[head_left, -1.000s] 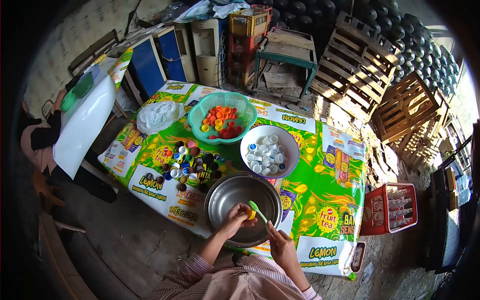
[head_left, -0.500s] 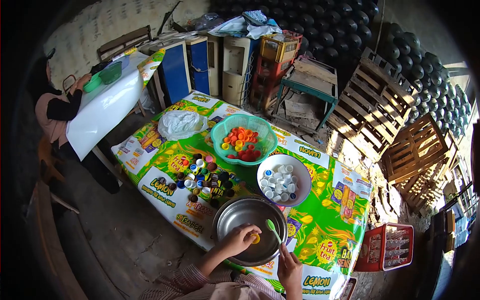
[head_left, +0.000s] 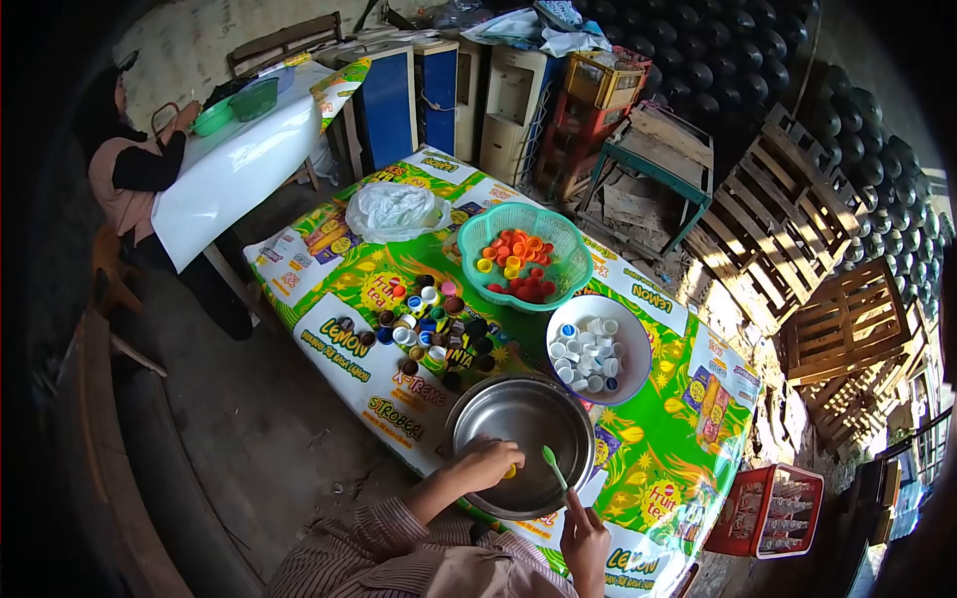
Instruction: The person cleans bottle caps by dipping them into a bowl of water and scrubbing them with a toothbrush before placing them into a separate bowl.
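Note:
Over the left part of the steel bowl (head_left: 543,399), my left hand (head_left: 485,464) pinches a yellow cap (head_left: 511,470). My right hand (head_left: 583,539) grips a green-and-white brush (head_left: 554,466) by its handle, its head over the bowl. Mixed caps (head_left: 431,324) in several colours lie loose on the patterned tablecloth beyond the bowl. A turquoise basket (head_left: 476,234) holds orange, red and yellow caps. White caps, one with a blue top, fill a white bowl (head_left: 644,344) right of the basket.
A white plastic bag (head_left: 396,210) lies at the table's far left. At another table (head_left: 239,159), a person (head_left: 130,169) handles green baskets (head_left: 254,98). Crates (head_left: 606,80), a small table (head_left: 658,149) and pallets (head_left: 773,219) stand behind. A red crate (head_left: 766,510) sits at right.
The view has shifted, so the table and its contents appear farther right. My left hand has turned over the yellow cap, which is now less visible. Both hands keep their holds.

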`<act>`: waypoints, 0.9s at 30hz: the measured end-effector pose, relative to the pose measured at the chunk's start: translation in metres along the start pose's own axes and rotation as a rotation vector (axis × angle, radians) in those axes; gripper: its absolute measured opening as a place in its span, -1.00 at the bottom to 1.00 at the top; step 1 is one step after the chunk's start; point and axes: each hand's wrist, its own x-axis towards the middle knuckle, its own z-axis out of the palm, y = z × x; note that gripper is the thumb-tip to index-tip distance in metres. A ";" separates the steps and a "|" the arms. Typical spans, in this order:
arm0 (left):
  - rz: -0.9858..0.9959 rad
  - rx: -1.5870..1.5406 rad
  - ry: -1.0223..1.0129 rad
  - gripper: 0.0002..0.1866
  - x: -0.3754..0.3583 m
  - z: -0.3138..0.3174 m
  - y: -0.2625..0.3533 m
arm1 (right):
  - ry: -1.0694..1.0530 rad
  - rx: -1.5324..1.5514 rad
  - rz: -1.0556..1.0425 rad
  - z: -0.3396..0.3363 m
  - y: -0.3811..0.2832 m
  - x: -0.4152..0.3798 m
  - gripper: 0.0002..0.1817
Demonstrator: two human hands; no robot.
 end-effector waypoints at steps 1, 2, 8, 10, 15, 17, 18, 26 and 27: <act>-0.003 0.000 0.007 -0.88 0.001 -0.003 0.003 | -0.079 -0.071 -0.019 -0.002 -0.002 0.004 -0.59; 0.057 -0.164 0.148 -0.87 0.001 -0.006 0.010 | 0.006 0.011 -0.053 -0.001 -0.002 0.003 -0.56; 0.085 0.079 0.118 -0.93 0.003 0.010 -0.015 | 0.004 -0.023 0.075 0.008 0.001 0.003 -0.47; 0.089 -0.051 0.178 -0.92 0.004 0.006 -0.010 | -0.007 -0.039 -0.014 0.007 0.002 -0.005 -0.44; -0.070 -0.333 0.003 -0.87 0.012 -0.005 -0.024 | -0.121 -0.074 0.052 0.010 0.003 -0.005 -0.53; -0.074 -0.505 0.013 -0.83 0.030 -0.027 -0.037 | -0.116 -0.014 0.114 0.003 -0.010 -0.002 -0.55; -0.066 -0.463 0.107 -0.82 0.043 -0.045 -0.044 | -0.117 -0.014 0.118 0.004 -0.011 0.001 -0.55; -0.304 0.026 0.926 -0.51 0.158 -0.145 -0.168 | -0.149 -0.005 0.106 0.002 -0.021 0.008 -0.55; -0.205 0.531 1.110 -0.47 0.165 -0.130 -0.203 | -0.157 0.001 0.093 0.000 -0.022 0.010 -0.55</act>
